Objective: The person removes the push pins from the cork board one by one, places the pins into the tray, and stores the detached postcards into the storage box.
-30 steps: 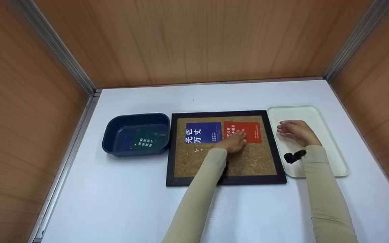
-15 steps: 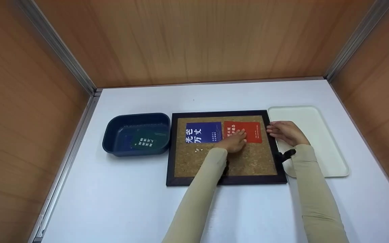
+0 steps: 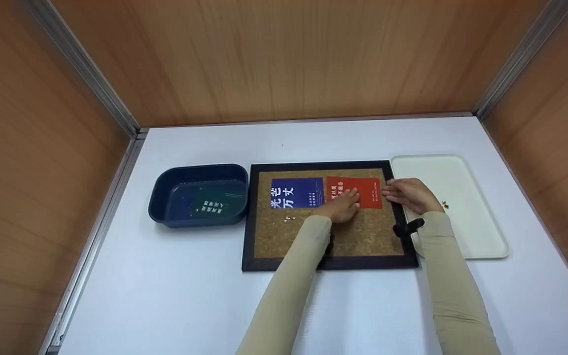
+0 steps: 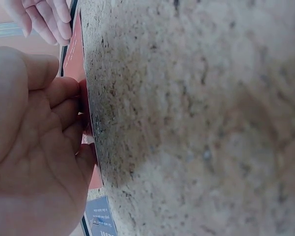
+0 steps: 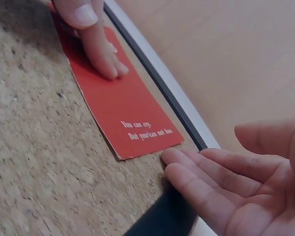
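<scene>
A red card (image 3: pixel 372 190) with white lettering lies flat on a dark-framed cork board (image 3: pixel 363 241). My left hand (image 3: pixel 340 208) rests on it, fingertips pressing its left half; that hand covers part of the lettering. To the left of it is a blue card (image 3: pixel 296 193) on the same cork. The right hand (image 5: pixel 246 191) has its fingers extended over the board's right frame, the tips close to the red card's short right edge in the right wrist view. Whether they touch the card I cannot tell. No object shows in the right hand.
At the left stands a dark blue basin (image 3: pixel 165 209) with a green card (image 3: pixel 215 203) inside. A pale tray (image 3: pixel 481 236) adjoins the board's right side and holds tiny brass-coloured pieces (image 3: pixel 445 204). Small shiny bits (image 3: pixel 289 218) sit on the cork below the blue card.
My right hand has moved left from over the tray to the red card's right edge, uncovering the small pieces in the tray. The left hand has stayed on the card.
</scene>
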Available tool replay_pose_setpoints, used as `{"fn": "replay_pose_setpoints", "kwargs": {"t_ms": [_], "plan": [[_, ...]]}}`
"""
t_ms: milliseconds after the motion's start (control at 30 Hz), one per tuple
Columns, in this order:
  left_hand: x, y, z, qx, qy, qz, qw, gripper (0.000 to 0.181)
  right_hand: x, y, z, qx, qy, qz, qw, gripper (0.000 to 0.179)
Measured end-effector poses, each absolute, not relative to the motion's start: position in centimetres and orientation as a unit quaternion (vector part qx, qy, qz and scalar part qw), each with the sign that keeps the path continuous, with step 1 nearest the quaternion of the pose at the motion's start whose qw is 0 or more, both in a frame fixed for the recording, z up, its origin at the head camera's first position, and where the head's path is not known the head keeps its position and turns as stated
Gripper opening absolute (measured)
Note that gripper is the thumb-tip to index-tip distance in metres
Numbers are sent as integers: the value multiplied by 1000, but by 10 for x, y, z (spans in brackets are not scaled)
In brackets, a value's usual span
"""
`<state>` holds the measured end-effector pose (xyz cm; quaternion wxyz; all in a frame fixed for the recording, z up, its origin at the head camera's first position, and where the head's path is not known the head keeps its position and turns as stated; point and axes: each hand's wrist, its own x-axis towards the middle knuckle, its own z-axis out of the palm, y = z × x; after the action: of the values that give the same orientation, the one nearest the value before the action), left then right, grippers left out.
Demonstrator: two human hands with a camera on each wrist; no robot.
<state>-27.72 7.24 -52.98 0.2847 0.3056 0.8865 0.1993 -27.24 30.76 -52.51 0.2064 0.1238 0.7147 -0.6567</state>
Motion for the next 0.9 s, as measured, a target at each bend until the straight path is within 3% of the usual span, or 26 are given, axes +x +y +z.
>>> {"fn": "replay_pose_setpoints", "kwargs": {"t_ms": [900], "plan": [[-276, 73, -530, 312, 892, 182, 272, 51, -270, 294, -531, 139, 723, -656, 165, 47]]}}
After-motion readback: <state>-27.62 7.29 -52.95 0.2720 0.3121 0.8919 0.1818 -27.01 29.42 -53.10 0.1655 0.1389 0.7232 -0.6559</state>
